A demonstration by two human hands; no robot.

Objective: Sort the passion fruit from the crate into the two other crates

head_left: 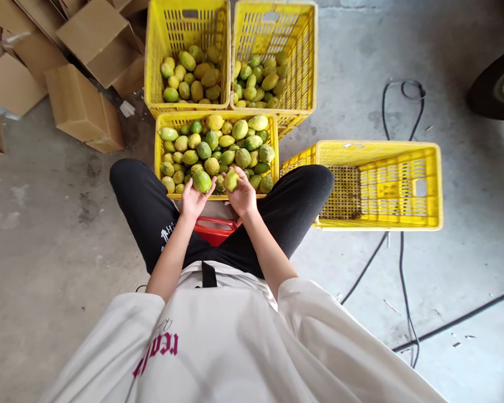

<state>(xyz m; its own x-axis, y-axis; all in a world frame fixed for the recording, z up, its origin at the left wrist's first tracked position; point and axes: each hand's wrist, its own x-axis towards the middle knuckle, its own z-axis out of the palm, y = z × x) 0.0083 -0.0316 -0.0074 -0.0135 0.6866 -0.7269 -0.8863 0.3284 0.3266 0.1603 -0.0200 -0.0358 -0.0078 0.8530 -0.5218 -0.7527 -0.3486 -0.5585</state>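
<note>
My left hand (pixel 194 200) is curled under a large green lemon (pixel 201 181), which rests on its fingers. In my right hand (pixel 244 197) is a smaller yellow-green lemon (pixel 231 181), gripped between thumb and fingers. Both hands are close together above the near edge of a yellow crate (pixel 163 197) between my knees. That crate is full of green and yellow lemons (pixel 212 140), some with rough or brownish skin. My hands and the held fruit hide a few of those at the near side.
Two taller yellow crates, left (pixel 189 106) and right (pixel 311 84), stand behind, each partly filled with lemons. Another yellow crate (pixel 399 224) is by my right knee. Cardboard boxes (pixel 84 106) lie far left. Black cables (pixel 403 280) cross the floor; a wheel (pixel 498 84) stands far right.
</note>
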